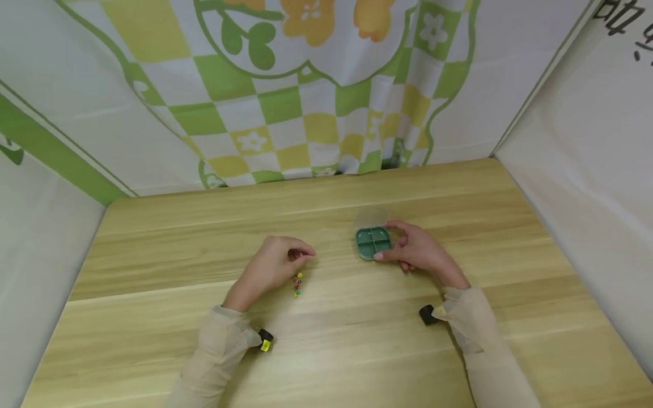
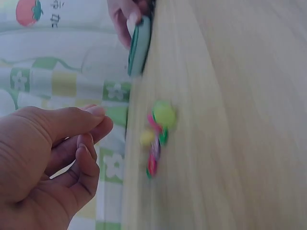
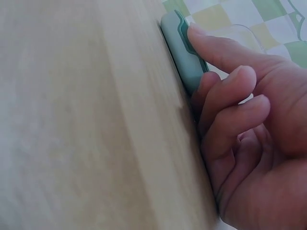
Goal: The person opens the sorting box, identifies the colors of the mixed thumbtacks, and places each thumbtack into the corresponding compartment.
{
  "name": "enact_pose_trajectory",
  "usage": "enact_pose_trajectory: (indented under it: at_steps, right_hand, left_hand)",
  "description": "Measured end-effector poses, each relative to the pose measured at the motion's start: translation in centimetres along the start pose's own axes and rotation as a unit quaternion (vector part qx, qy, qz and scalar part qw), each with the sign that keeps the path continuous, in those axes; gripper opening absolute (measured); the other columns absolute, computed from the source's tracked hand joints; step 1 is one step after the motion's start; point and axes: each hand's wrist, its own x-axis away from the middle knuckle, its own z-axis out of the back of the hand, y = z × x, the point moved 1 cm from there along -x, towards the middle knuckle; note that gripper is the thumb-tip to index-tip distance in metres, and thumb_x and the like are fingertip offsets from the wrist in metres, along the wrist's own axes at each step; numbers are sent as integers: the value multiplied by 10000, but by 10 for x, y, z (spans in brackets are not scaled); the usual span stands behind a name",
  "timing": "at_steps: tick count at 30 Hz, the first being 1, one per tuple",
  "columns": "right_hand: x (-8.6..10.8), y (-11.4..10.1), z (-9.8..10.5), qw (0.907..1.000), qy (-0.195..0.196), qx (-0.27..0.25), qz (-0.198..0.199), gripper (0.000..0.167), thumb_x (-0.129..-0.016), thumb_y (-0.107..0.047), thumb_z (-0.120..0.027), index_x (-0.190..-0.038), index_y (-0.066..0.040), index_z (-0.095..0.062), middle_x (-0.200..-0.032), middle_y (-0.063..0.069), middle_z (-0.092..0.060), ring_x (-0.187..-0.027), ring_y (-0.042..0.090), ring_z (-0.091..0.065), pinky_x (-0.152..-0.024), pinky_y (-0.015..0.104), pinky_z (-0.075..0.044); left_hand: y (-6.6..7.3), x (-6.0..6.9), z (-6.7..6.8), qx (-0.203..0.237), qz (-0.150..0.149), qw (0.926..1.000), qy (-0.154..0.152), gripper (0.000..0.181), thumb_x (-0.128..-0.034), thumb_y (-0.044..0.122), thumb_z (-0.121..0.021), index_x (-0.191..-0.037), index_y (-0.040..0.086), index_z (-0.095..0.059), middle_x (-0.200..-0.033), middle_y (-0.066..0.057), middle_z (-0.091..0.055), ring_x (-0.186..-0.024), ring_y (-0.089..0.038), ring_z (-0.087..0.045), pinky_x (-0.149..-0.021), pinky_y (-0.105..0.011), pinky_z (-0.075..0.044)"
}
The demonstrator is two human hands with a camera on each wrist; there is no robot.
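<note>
Beyond the near ends of the sleeves, both hands work over a wooden table. To the right of the left hand and against the fingertips of the right hand sits a green box, divided into four compartments. The right hand grips it, thumb on the near edge and a finger reaching to the far corner, the other fingers curled beside its wall. The clear lid stretches out on the box's far side, away from the person. The left hand has thumb and forefinger brought together, the rest bent; I cannot tell whether anything is pinched between them. Just on its near side, below the fingers, small coloured bits lie in a short line, yellow, red and green among them. Ahead of both hands hangs a checked cloth.
</note>
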Motion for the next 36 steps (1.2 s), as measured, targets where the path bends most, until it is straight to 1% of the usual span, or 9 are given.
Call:
enact_pose_trajectory:
  at_steps: [6,12,15,21,25,27,30,33,36]
  right_hand:
    - [-1,-2,-4,9998,1,155,-93,884,-849,-315,-890,-1565,-118,-411,-575,-27,-519,-443,108,-470,-459,267,-416]
    - [-3,-1,-5,9999,65,79,-70,851,-842,-297,-897,-1530,-104,-434,-577,-27,-509,-434,102,-455,-441,259,-392]
    - [-3,-1,-5,9999,57,85,-86,828,-843,-303,-896,-1509,-110,-445,-581,-31,-511,-437,104,-455,-439,256,-387]
    - [-1,-4,-2,9996,-33,280,13,813,-846,-322,-893,-1498,-104,-459,-593,-27,-532,-450,113,-471,-454,262,-412]
    - [-1,-4,-2,9996,-83,272,5,810,-850,-330,-889,-1501,-112,-458,-603,-26,-534,-458,118,-479,-460,262,-416]
    - [-1,-4,-2,9997,-112,225,23,801,-852,-332,-887,-1496,-120,-460,-610,-28,-538,-461,122,-483,-460,258,-411]
    - [-1,-4,-2,9998,-147,153,59,771,-858,-317,-882,-1482,-131,-469,-618,-24,-549,-464,130,-490,-462,254,-404]
    - [0,-3,-2,9995,-208,166,155,736,-867,-299,-875,-1463,-119,-483,-627,-17,-560,-466,131,-489,-461,256,-402]
    - [0,-2,-1,9991,-277,166,266,711,-873,-280,-871,-1446,-94,-494,-637,-5,-569,-467,128,-486,-455,261,-399]
  left_hand:
    - [19,-8,-9,-47,-413,9991,-41,144,-981,77,-700,-1063,70,-818,-947,-44,-794,-799,-86,-632,-736,-236,-542]
    - [34,-24,-18,-191,-706,9973,-8,151,-996,72,-686,-1081,60,-809,-966,-56,-793,-822,-103,-640,-764,-237,-539]
    - [43,-32,-22,-282,-744,9968,-53,159,-1013,93,-673,-1104,65,-801,-998,-57,-795,-843,-122,-660,-781,-260,-556]
    - [61,-50,-29,-254,-823,9962,-92,157,-1020,114,-672,-1098,61,-798,-993,-51,-788,-845,-129,-669,-779,-271,-566]
    - [71,-59,-35,-240,-744,9967,-215,168,-1019,96,-665,-1121,54,-792,-1035,-63,-787,-886,-152,-687,-798,-295,-578]
    - [75,-63,-38,-277,-754,9964,-263,167,-1015,83,-668,-1122,48,-792,-1057,-80,-791,-908,-170,-702,-810,-315,-587]
    - [80,-69,-46,-456,-914,9943,-304,153,-1008,72,-680,-1105,31,-792,-1069,-101,-795,-939,-191,-724,-828,-330,-603]
    - [83,-73,-54,-674,-1048,9916,-336,139,-1001,62,-687,-1082,22,-793,-1062,-98,-797,-954,-182,-727,-831,-305,-604]
    - [85,-77,-62,-922,-1191,9879,-379,128,-998,44,-680,-1042,28,-799,-1015,-75,-795,-892,-150,-691,-778,-260,-574]
